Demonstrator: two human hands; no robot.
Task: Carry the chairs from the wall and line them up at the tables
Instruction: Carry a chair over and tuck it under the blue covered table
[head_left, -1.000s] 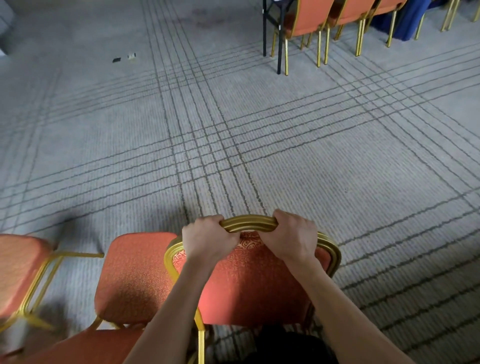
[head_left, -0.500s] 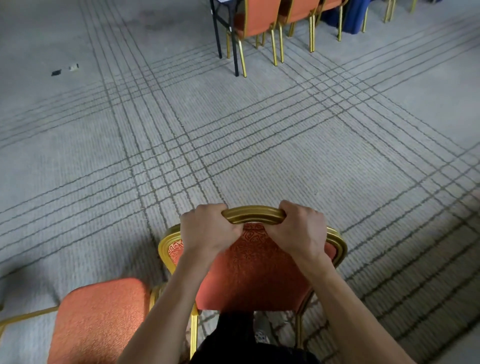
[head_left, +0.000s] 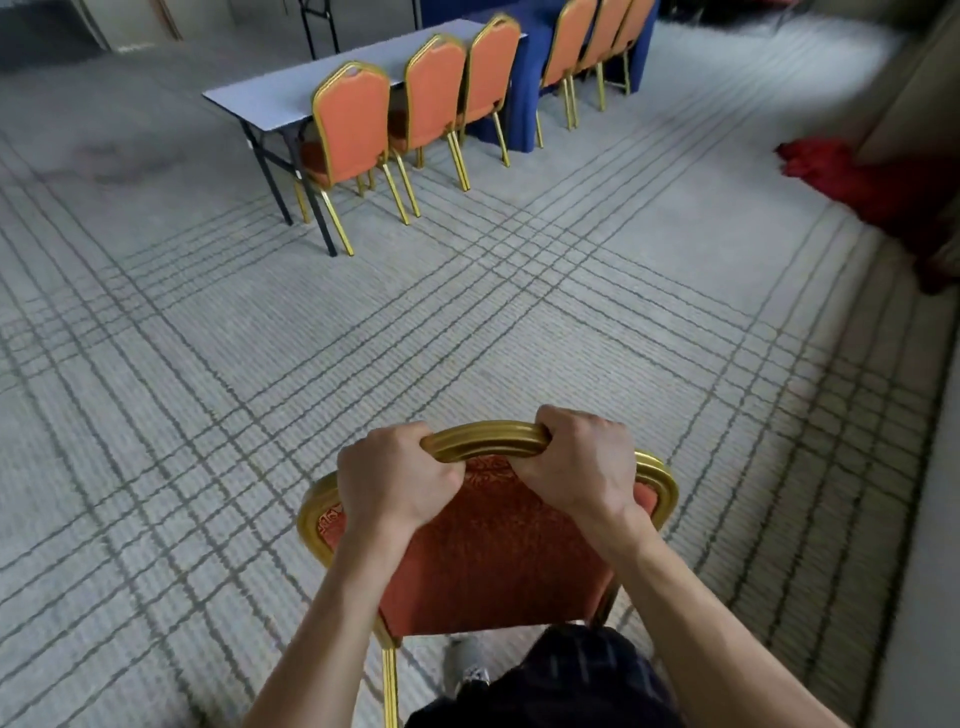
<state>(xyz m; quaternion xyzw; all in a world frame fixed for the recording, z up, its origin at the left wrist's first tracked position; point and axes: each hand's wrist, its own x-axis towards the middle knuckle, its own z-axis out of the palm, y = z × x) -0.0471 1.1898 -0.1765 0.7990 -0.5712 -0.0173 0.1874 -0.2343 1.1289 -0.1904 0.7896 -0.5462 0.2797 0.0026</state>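
An orange padded chair with a gold frame (head_left: 493, 561) is right in front of me, its back facing me. My left hand (head_left: 397, 478) grips the top rail of the back on the left. My right hand (head_left: 576, 462) grips the same rail on the right. Ahead stands a white folding table (head_left: 270, 98) with three matching chairs (head_left: 353, 119) lined up along its near side. Further right, more chairs (head_left: 563, 57) stand at a blue-skirted table (head_left: 524, 104).
Grey carpet with dark grid lines (head_left: 467, 312) stretches between me and the tables. A red cloth heap (head_left: 852, 176) lies at the right by a beige wall or curtain. My dark trousers and a shoe (head_left: 467, 670) show below the chair.
The other orange chairs at my lower left have dropped out of view. The view has swung up and right, so the tables and their chairs now show more fully. Both hands keep their grip.
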